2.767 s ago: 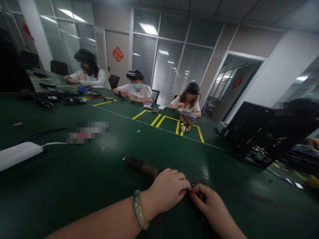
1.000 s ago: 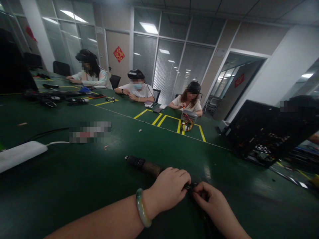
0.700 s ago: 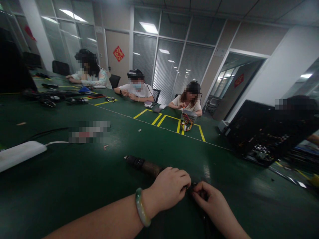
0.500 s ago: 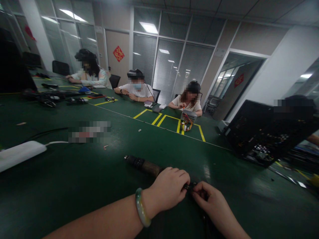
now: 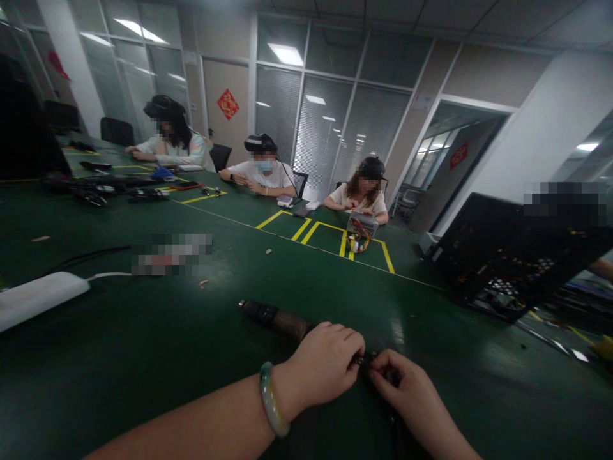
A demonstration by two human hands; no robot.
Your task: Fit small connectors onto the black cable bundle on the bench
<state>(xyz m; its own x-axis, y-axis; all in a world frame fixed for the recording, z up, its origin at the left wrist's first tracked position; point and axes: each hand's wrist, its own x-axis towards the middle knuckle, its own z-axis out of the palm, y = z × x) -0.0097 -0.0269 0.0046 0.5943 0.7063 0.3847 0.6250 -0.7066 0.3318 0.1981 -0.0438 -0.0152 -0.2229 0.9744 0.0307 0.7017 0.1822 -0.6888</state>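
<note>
My left hand (image 5: pixel 320 367), with a green bangle on its wrist, is closed over a dark rod-shaped tool (image 5: pixel 272 317) that lies on the green table (image 5: pixel 143 345). The tool's black tip sticks out to the left of my knuckles. My right hand (image 5: pixel 407 390) is curled just right of the left hand, its fingertips pinching a small dark part (image 5: pixel 365 361) at the tool's near end. What that part is stays unclear, since both hands cover it.
A white power strip (image 5: pixel 38 298) lies at the left edge. An open black computer case (image 5: pixel 507 255) stands at the right. Three people sit along the far side of the table, one with a small unit with coloured wires (image 5: pixel 359 231). Yellow tape lines mark the table.
Almost nothing differs. Both hands stay closed at the same spot on the tool, with only slight finger shifts; the view has drifted a little.
</note>
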